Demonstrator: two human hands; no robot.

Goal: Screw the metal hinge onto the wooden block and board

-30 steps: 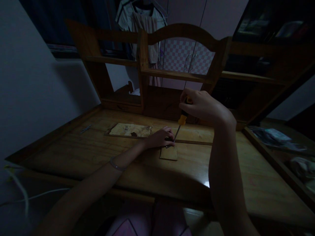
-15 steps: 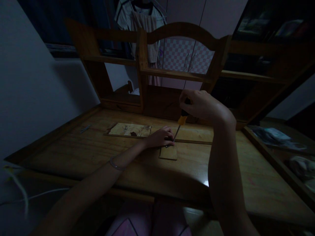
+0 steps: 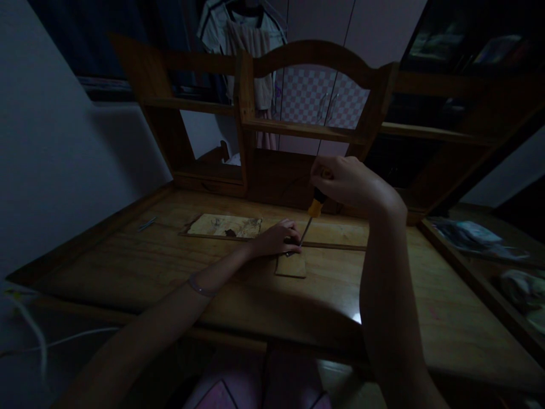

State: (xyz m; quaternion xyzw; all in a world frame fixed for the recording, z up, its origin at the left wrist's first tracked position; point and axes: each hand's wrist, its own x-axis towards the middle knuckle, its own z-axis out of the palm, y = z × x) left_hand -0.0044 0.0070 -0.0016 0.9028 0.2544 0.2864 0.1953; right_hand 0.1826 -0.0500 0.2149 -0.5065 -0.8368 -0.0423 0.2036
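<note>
My right hand [image 3: 344,179] is closed round the top of a screwdriver [image 3: 315,208] with a yellow and black handle. Its shaft slants down to the left, and the tip ends at the fingers of my left hand [image 3: 276,237]. Those fingers are bent and pinched on a small flat metal piece [image 3: 290,253], mostly covered by the hand. Under it lies a small wooden board [image 3: 292,267] on the desk. Whether a screw sits at the tip is hidden by my fingers.
Behind my hands a long wooden strip [image 3: 336,233] lies across the desk [image 3: 238,289], with a stained, peeling left part [image 3: 221,225]. Thin metal pieces [image 3: 147,223] lie at the left. A wooden shelf unit [image 3: 298,128] rises at the back; plastic-wrapped items [image 3: 481,234] are at the right.
The screwdriver handle has turned a little in my right hand, with yellow now showing at its top. My left hand and the small board stay in place.
</note>
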